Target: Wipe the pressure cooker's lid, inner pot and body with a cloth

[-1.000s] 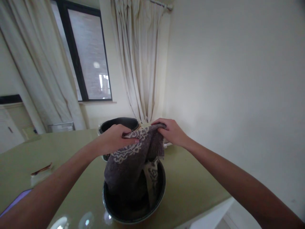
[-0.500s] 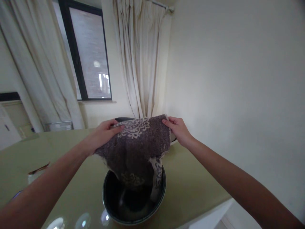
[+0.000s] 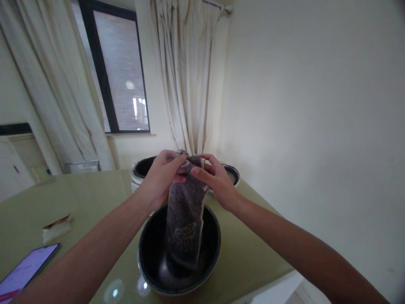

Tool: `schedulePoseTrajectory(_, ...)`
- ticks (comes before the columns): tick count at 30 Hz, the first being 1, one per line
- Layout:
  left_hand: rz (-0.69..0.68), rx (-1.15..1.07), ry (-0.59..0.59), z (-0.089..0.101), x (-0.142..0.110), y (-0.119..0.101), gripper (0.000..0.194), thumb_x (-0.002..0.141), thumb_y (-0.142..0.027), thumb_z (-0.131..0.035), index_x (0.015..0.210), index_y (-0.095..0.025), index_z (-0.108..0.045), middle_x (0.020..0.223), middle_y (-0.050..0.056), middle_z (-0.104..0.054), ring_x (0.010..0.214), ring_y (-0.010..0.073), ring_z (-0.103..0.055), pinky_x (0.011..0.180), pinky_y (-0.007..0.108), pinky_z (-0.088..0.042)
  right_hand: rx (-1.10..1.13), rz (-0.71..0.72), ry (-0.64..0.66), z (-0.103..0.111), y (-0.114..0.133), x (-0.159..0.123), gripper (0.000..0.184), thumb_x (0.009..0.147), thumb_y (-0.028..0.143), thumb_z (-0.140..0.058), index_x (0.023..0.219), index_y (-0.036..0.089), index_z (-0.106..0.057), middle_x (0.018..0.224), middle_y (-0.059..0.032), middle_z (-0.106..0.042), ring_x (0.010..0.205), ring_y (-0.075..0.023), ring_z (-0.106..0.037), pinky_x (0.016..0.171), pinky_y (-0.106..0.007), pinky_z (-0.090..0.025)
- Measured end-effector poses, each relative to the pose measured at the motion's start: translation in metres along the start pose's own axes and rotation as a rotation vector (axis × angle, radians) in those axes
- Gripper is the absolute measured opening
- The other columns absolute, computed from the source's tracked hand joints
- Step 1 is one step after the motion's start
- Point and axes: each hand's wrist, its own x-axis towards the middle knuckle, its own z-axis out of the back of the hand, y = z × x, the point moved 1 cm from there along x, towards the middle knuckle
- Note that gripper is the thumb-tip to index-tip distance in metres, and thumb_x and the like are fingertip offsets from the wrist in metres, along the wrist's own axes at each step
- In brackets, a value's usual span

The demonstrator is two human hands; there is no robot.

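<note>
A dark grey-purple towel [image 3: 186, 202] with pale patterning hangs between my two hands, gathered into a narrow strip. My left hand [image 3: 166, 173] grips its bunched top from the left. From the right, my right hand [image 3: 217, 179] pinches the same top part, thumb toward me. The towel's lower end dips inside a round black pot [image 3: 148, 261] standing on the table below my hands. Whether that end touches the pot's bottom I cannot tell.
Behind my hands stand a white-sided container with a dark inside [image 3: 137, 175] and a lidlike round piece [image 3: 232, 171]. A phone [image 3: 30, 270] and a small packet [image 3: 57, 228] lie on the green table [image 3: 104, 190] at left. A wall [image 3: 310, 126] rises at right.
My hands have come together, and the towel, spread wide before, is now gathered into a narrow hanging strip. More of the phone and packet shows at left.
</note>
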Motion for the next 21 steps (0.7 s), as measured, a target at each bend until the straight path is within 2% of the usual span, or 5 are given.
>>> schedulePoseTrajectory(3, -0.008, 0.036, 0.082, 0.006, -0.007, 0.004, 0.021, 0.092, -0.036, -0.072, 0.098, -0.02, -0.061, 0.089, 0.003, -0.074, 0.071, 0.0145, -0.072, 0.049, 0.018, -0.051, -0.086, 0.038, -0.025, 0.015, -0.003, -0.008, 0.08, 0.068, 0.034, -0.093, 0.138, 0.027, -0.054, 0.104, -0.0006, -0.077, 0.092, -0.0188, -0.072, 0.081, -0.032, -0.057)
schedulePoseTrajectory(8, -0.167, 0.33, 0.182, 0.053, -0.034, 0.029, 0.04, 0.096, -0.059, -0.063, 0.116, -0.024, -0.061, 0.11, 0.007, -0.077, 0.09, 0.0207, -0.075, 0.064, 0.027, -0.058, -0.453, -0.073, -0.278, 0.091, -0.034, -0.032, 0.057, 0.079, 0.031, -0.072, 0.134, 0.027, -0.057, 0.116, -0.0047, -0.073, 0.09, -0.0198, -0.07, 0.078, -0.035, -0.058)
schedulePoseTrajectory(12, -0.275, 0.808, 0.209, 0.086, -0.067, 0.07, 0.037, 0.1, -0.06, -0.054, 0.11, -0.027, -0.067, 0.106, 0.006, -0.077, 0.097, 0.0232, -0.073, 0.084, 0.035, -0.059, -0.962, -0.158, -0.256, 0.144, -0.059, -0.056, 0.044, 0.081, 0.04, -0.075, 0.118, 0.019, -0.068, 0.12, -0.0127, -0.071, 0.101, -0.0263, -0.07, 0.087, -0.041, -0.058)
schedulePoseTrajectory(16, -0.31, 1.19, 0.394, 0.06, -0.109, 0.112, 0.043, 0.106, -0.053, -0.039, 0.108, -0.028, -0.074, 0.109, 0.009, -0.079, 0.102, 0.0274, -0.075, 0.093, 0.043, -0.058, -0.886, -0.335, 0.079, 0.123, -0.074, -0.066, 0.069, 0.082, 0.063, -0.076, 0.133, 0.017, -0.066, 0.123, -0.0154, -0.075, 0.104, -0.0302, -0.074, 0.09, -0.044, -0.059)
schedulePoseTrajectory(21, -0.079, 1.608, 0.686, 0.007, -0.141, 0.14, 0.041, 0.107, -0.035, -0.04, 0.112, -0.017, -0.077, 0.098, 0.019, -0.082, 0.091, 0.036, -0.081, 0.076, 0.046, -0.062, -1.213, -0.359, 0.406, 0.061, -0.089, -0.048, 0.098, 0.058, 0.046, -0.096, 0.142, 0.014, -0.059, 0.131, -0.0192, -0.073, 0.116, -0.0399, -0.072, 0.094, -0.043, -0.058)
